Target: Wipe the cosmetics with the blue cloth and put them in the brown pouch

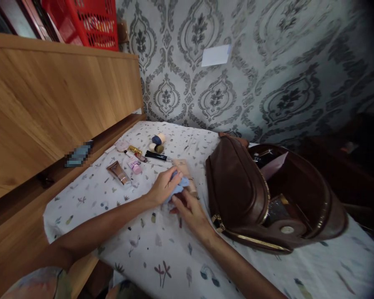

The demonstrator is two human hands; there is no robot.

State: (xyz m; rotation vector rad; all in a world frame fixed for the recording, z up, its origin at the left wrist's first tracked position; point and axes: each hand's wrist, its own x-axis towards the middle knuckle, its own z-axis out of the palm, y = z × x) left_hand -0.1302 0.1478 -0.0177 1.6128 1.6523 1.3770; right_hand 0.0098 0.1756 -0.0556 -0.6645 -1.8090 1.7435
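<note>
A light blue cloth (178, 187) is bunched between my two hands at the middle of the patterned sheet. My left hand (162, 186) pinches its upper part, thumb on top. My right hand (191, 209) is at its lower right side, fingers curled against it. Just behind the hands lies a beige tube (183, 167), partly hidden by them. To the left are a brown tube (118, 172), a pink bottle (134, 165), a black tube (156, 155) and a gold-capped tube (135, 150). Farther back sit a dark blue item (156, 140) and small rounded pieces.
An open brown leather bag (237, 187) with gold zips stands at the right, items inside. A wooden cabinet (65, 95) rises at the left, with a red basket (95, 25) on top. Patterned wallpaper (187, 91) bounds the back. A blurred item (79, 154) lies on the cabinet ledge.
</note>
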